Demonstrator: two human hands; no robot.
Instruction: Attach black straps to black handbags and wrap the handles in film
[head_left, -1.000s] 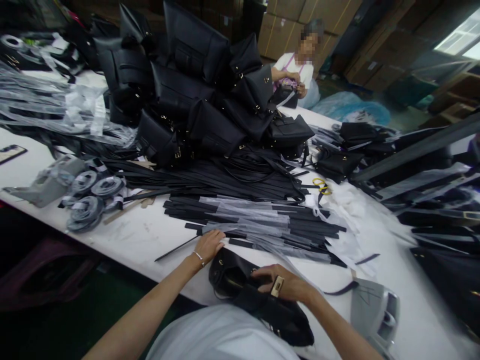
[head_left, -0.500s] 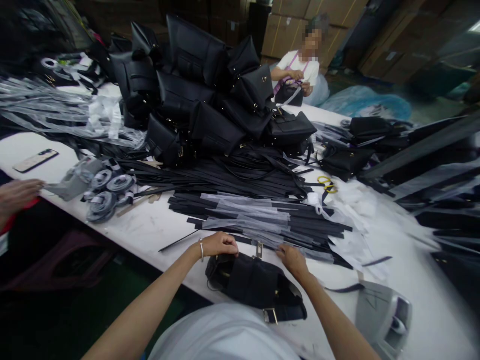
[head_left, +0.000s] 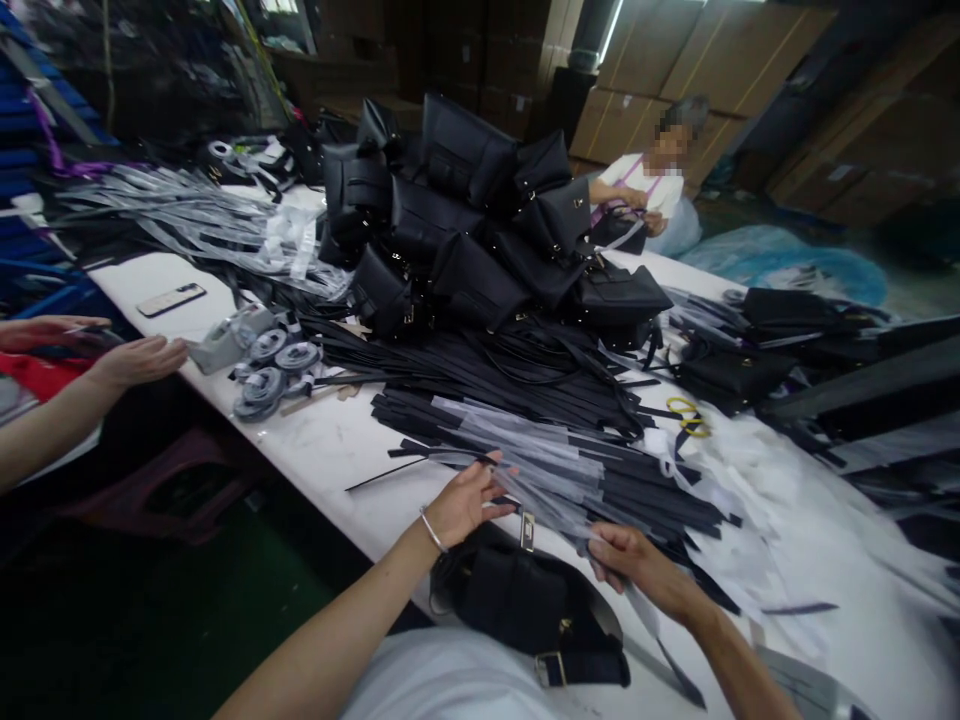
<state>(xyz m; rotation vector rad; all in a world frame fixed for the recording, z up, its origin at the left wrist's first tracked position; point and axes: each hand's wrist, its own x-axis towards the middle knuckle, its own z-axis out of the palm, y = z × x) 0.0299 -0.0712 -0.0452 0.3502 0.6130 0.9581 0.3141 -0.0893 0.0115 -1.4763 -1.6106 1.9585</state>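
Strap: partly in clear plastic, near the black bag
Right hand: fingers pinched on strap
Left hand: fingers apart, beside strap; contact I cannot tell

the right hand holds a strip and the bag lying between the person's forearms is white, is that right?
Not quite: the bag between the forearms is black, not white, as the head view shows. The right hand does hold a strip.

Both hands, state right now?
Left hand: open, fingers spread near the plastic-wrapped strap; contact unclear.
Right hand: closed, holding the plastic-wrapped strap.
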